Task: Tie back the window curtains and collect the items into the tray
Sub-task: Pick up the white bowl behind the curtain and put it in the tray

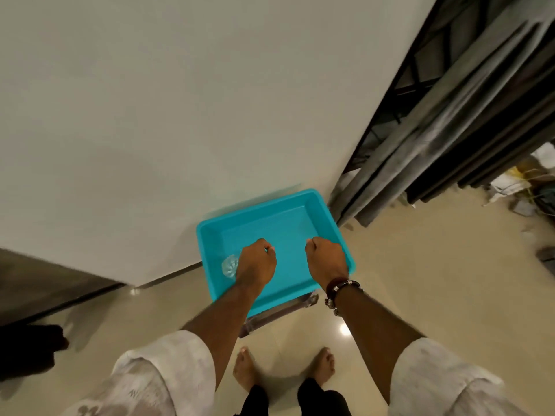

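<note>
A turquoise plastic tray (312, 205) sits on a low stand against the white wall. Inside it, at the near left, lies a clear glass item (229, 265), partly hidden by my wrist. My left hand (256, 262) hovers over the tray's left half with its fingers curled, and I see nothing in it. Over the right half, close to the rim, my right hand (326, 259) is a fist with nothing visible in its grip. A beaded bracelet is on that wrist. Grey window curtains (444, 124) hang at the upper right, blurred.
The stand's metal edge (279, 313) shows under the tray's near side. Clutter (522, 181) lies on the floor at the far right past the curtains. A dark cabinet (45, 286) stands at the left. My bare feet are on the glossy beige tiles.
</note>
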